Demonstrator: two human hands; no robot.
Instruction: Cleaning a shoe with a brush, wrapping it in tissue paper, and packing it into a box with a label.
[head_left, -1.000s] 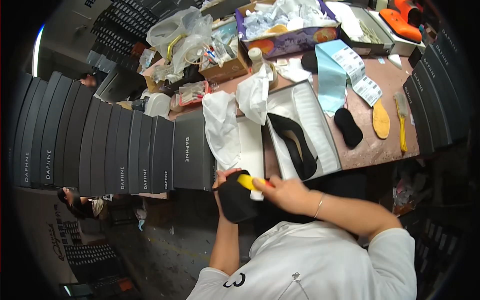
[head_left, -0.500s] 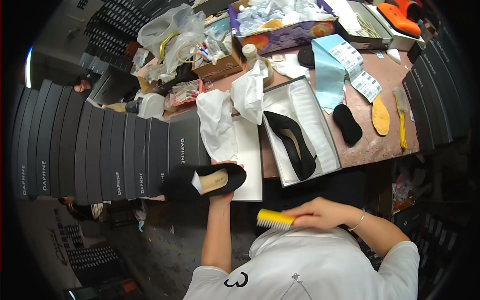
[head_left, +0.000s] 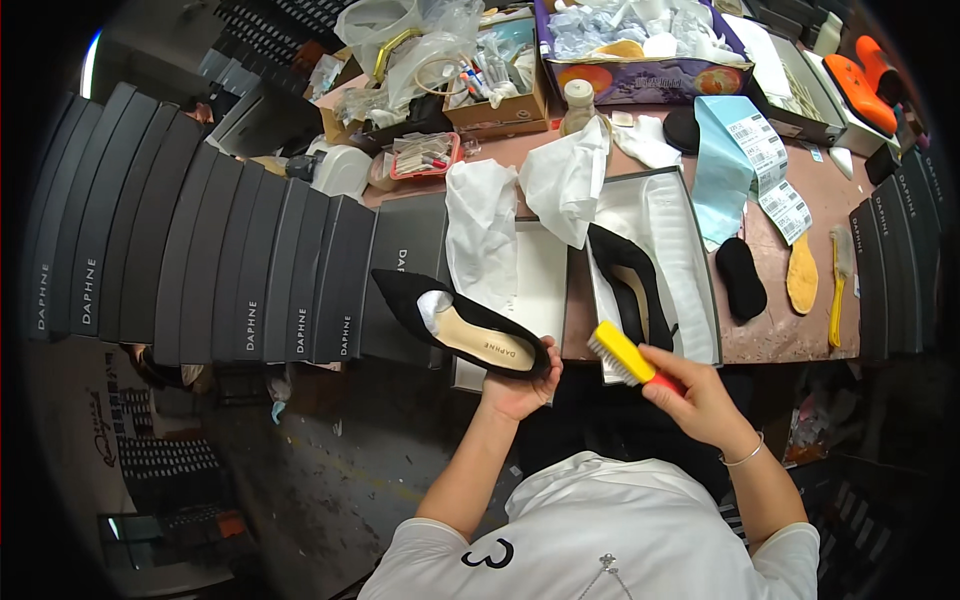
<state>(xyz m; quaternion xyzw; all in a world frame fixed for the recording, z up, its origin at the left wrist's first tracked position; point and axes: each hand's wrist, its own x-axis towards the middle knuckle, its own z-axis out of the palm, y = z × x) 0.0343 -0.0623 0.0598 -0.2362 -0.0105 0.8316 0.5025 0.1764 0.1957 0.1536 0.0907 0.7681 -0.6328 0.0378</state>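
Observation:
A black pointed-toe shoe [head_left: 405, 302] with a beige insole rests in my left hand [head_left: 522, 392], whose fingers wrap round its heel end. White stuffing shows inside the shoe, and its toe points to the upper left. My right hand [head_left: 700, 398] grips a yellow brush [head_left: 622, 352] with pale bristles and a red handle; the bristles face the shoe, apart from it. Between the two lies an open shoe box [head_left: 704, 275] holding a second black shoe [head_left: 622, 275] beside white padding. White tissue paper [head_left: 482, 235] hangs over the box lid [head_left: 540, 262] on its left.
Stacked dark shoe boxes [head_left: 225, 265] line the left, with more [head_left: 890, 270] at the right edge. On the pink table [head_left: 775, 335] lie a black pad [head_left: 741, 280], a tan insole [head_left: 802, 275] and a yellow-handled brush [head_left: 838, 290]. A purple carton [head_left: 650, 84] of paper stands behind.
The head view has shifted. My left hand has turned the shoe so that its toe points up and left. My right hand has raised the brush, bringing it near the open box.

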